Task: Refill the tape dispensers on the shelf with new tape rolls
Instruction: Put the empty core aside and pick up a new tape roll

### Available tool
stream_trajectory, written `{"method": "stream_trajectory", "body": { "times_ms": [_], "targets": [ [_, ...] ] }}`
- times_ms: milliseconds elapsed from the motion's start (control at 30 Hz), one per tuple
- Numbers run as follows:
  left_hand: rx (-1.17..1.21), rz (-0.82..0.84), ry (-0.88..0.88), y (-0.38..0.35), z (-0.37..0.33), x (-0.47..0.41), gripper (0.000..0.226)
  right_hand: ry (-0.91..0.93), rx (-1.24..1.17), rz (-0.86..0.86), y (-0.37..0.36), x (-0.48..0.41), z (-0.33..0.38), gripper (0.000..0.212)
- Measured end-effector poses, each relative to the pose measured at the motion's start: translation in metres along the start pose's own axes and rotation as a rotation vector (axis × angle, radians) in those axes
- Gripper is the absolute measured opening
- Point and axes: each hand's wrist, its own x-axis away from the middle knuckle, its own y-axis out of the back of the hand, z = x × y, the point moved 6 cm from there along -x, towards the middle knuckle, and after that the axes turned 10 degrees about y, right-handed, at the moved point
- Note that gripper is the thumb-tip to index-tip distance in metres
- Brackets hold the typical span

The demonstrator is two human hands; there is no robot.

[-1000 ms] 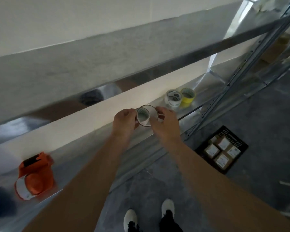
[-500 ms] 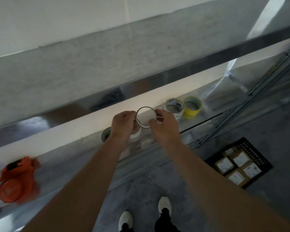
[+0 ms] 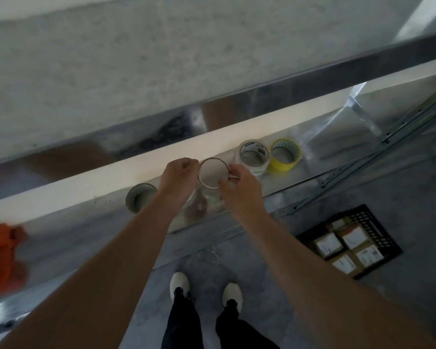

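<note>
The clear tape roll [image 3: 213, 159] is held up just above the middle of the metal shelf [image 3: 86, 230], between both hands. The left hand [image 3: 179, 173] has its fingers curled together and pinches the left edge of the roll. The right hand [image 3: 239, 183] pinches the right edge with thumb and fingers; it perhaps holds a loose tape end there, but the view is too blurred to tell.

On the shelf, to the right, a clear roll [image 3: 262, 167] touches a yellow roll [image 3: 282, 168]. To the left, a grey roll [image 3: 136, 197] lies beside the left forearm. At the far left lies an orange tape dispenser [image 3: 3, 258]. On the floor at the right stands a black crate [image 3: 378, 230] with small boxes.
</note>
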Motion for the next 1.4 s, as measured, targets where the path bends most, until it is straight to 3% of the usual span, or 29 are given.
{"method": "stream_trajectory", "body": {
  "times_ms": [133,500,833,1000,1267,1400],
  "targets": [
    [-0.069,0.018,0.009,-0.008,0.003,-0.004,0.042,-0.003,0.015,0.028,-0.002,-0.004,-0.003,0.03],
    [-0.209,0.123,-0.104,-0.026,0.001,-0.004,0.033,-0.068,-0.088,0.166,-0.026,-0.01,-0.024,0.051],
    [-0.158,0.206,-0.095,-0.044,0.001,-0.005,0.026,-0.035,-0.116,0.18,-0.024,-0.012,-0.035,0.042],
    [-0.116,0.12,-0.112,-0.046,-0.008,-0.006,0.027,-0.111,-0.123,0.07,0.005,-0.015,-0.048,0.037],
    [0.008,0.132,-0.046,-0.081,-0.033,-0.012,0.023,-0.22,-0.047,-0.281,0.068,-0.025,-0.067,0.016],
    [0.068,0.152,-0.005,-0.1,-0.037,-0.02,0.013,-0.275,-0.032,-0.28,0.079,-0.035,-0.078,0.019]
  ]
}}
